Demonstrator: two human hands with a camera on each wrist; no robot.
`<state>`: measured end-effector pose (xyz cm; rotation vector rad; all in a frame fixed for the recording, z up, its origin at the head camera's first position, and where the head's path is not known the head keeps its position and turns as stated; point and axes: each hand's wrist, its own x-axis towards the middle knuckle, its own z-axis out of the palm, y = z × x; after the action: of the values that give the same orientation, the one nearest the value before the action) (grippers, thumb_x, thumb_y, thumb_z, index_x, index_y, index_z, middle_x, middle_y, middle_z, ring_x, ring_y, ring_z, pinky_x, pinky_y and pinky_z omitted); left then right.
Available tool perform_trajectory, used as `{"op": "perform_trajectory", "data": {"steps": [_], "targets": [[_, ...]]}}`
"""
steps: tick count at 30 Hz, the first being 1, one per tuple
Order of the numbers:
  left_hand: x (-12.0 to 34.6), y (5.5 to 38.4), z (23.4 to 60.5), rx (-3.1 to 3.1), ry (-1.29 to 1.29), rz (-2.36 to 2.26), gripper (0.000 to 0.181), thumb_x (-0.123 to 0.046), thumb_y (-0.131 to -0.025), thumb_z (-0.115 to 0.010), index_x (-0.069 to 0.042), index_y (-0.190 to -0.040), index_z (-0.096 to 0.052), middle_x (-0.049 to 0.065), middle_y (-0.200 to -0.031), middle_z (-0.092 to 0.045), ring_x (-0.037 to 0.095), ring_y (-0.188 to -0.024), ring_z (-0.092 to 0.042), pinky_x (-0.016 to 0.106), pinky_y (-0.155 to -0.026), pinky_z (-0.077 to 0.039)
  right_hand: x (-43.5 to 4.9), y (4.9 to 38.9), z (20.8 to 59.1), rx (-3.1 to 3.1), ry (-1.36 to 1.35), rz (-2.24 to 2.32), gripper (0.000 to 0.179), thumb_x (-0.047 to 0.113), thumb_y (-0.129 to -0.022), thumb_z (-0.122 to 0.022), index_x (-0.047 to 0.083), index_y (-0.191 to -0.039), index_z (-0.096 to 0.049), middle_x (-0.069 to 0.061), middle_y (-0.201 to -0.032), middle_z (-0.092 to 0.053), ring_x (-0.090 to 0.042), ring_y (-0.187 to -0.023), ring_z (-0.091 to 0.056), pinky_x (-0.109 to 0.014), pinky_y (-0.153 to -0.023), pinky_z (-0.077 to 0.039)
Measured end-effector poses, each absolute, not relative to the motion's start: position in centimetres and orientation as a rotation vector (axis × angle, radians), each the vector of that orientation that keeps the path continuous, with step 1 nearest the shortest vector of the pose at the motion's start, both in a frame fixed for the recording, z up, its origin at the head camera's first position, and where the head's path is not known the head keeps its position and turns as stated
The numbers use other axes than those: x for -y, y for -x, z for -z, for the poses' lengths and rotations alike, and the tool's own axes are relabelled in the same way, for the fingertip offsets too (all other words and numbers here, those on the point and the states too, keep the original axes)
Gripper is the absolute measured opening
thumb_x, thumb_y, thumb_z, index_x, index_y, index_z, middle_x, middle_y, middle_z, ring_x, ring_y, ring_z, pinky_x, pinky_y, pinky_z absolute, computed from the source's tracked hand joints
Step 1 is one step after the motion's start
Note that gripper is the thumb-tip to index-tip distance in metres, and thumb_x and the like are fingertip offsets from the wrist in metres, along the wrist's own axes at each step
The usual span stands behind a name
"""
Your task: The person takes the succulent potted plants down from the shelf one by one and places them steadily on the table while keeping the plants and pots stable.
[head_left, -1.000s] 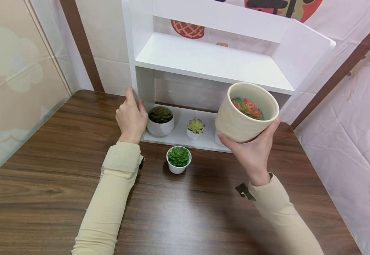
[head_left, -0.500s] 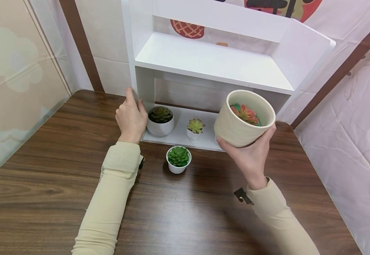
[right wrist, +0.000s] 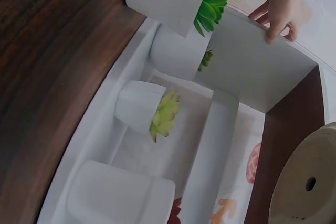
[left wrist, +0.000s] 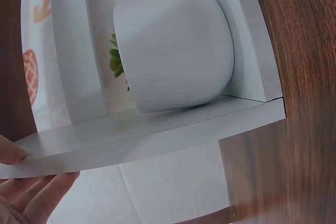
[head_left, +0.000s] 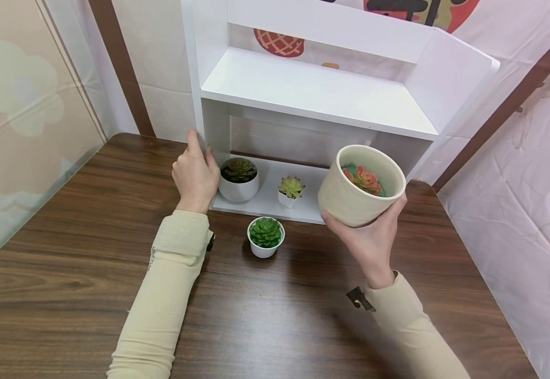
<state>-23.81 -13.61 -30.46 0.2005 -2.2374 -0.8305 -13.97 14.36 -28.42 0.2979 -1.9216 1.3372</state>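
My right hand (head_left: 373,243) holds a cream flowerpot (head_left: 348,199) from below, thumb at its left and fingers at its right. Inside this tilted pot sits a red succulent (head_left: 365,180). The right wrist view shows the flowerpot's underside (right wrist: 294,198) with a drain hole. My left hand (head_left: 194,176) grips the left side panel (left wrist: 173,136) of a white shelf, thumb on one face and fingers on the other. Next to that panel, a round white pot (head_left: 239,188) with a dark green succulent stands on the bottom board.
A small pot with a yellow-green succulent (head_left: 291,188) stands mid-board. Another white pot (right wrist: 121,192) with a dark red plant shows in the right wrist view. On the wooden table (head_left: 256,326), a green succulent pot (head_left: 265,239) stands before the shelf, whose upper board (head_left: 303,84) is above.
My right hand has lowered the cream flowerpot and brought it slightly left, toward me, away from the upper board. The left hand has stayed on the side panel.
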Motion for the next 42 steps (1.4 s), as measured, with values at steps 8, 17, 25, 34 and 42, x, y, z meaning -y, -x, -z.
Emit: {"op": "perform_trajectory", "data": {"steps": [8, 17, 25, 34, 42], "targets": [[13.6, 23.7, 30.5, 2.234, -0.200, 0.836, 0.028, -0.016, -0.098, -0.051, 0.002, -0.119, -0.046, 0.031, -0.099, -0.067, 0.053, -0.081, -0.064, 0.061, -0.068, -0.047, -14.6, 13.7, 29.3, 1.927, -0.302, -1.381, 0.109, -0.001, -0.050, -0.090, -0.006, -0.138, -0.026, -0.016, -0.138, -0.044, -0.020, -0.121, -0.048, -0.030, -0.103, -0.034], [13.6, 23.8, 30.5, 2.233, -0.196, 0.831, 0.028, -0.015, -0.097, -0.051, 0.003, -0.118, -0.046, 0.032, -0.097, -0.067, 0.052, -0.080, -0.064, 0.060, -0.067, -0.047, -14.8, 13.6, 30.0, 1.922, -0.282, -1.398, 0.109, -0.001, -0.049, -0.090, -0.003, -0.138, -0.026, -0.015, -0.138, -0.045, -0.021, -0.121, -0.048, -0.029, -0.103, -0.034], [13.5, 23.8, 30.4, 2.235, -0.198, 0.835, 0.029, -0.014, -0.097, -0.051, 0.003, -0.120, -0.046, 0.032, -0.098, -0.067, 0.053, -0.082, -0.064, 0.060, -0.068, -0.047, -15.0, 13.2, 30.7, 1.948, -0.223, -1.397, 0.109, 0.000, -0.049, -0.091, -0.003, -0.138, -0.028, -0.014, -0.138, -0.044, -0.021, -0.121, -0.047, -0.027, -0.102, -0.034], [13.5, 23.8, 30.3, 2.234, -0.202, 0.827, 0.030, -0.015, -0.097, -0.052, 0.003, -0.120, -0.046, 0.032, -0.098, -0.066, 0.053, -0.081, -0.064, 0.060, -0.067, -0.047, -15.1, 12.8, 31.5, 1.998, -0.172, -1.370, 0.113, 0.000, -0.048, -0.092, -0.003, -0.140, -0.026, -0.015, -0.139, -0.044, -0.024, -0.121, -0.046, -0.025, -0.101, -0.033], [13.5, 23.7, 30.4, 2.231, -0.200, 0.823, 0.028, -0.016, -0.097, -0.051, 0.003, -0.119, -0.046, 0.032, -0.098, -0.067, 0.053, -0.081, -0.064, 0.061, -0.068, -0.047, -15.7, 13.0, 33.1, 2.042, -0.088, -1.381, 0.116, 0.005, -0.048, -0.093, 0.006, -0.143, -0.025, -0.006, -0.140, -0.044, -0.019, -0.120, -0.047, -0.026, -0.099, -0.034]]}}
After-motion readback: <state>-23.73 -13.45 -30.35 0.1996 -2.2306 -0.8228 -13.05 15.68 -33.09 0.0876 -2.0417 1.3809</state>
